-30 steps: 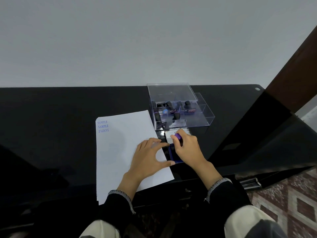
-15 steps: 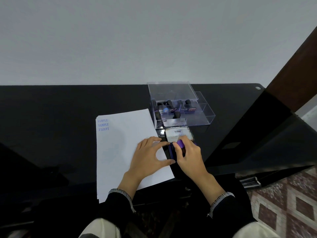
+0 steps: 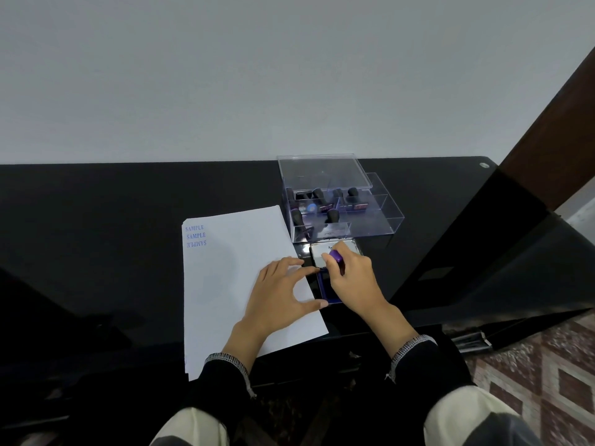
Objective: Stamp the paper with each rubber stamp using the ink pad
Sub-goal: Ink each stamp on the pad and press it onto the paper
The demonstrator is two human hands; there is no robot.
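A white paper lies on the black table, with three blue SAMPLE prints at its far left corner. Right of it sits the open ink pad, its blue pad towards me and its lid folded back. My right hand grips a purple-handled stamp upright over the pad; its base is hidden by the fingers. My left hand lies on the paper's right edge, with forefinger and thumb touching the ink pad's left side.
A clear plastic box with several black-handled stamps stands just behind the ink pad, its lid raised. The table ends at a grey wall behind. A dark slanted panel runs along the right, above a patterned floor.
My right hand with the stamp drew slightly nearer over the pad, so more of the lid shows. The left hand has stayed put.
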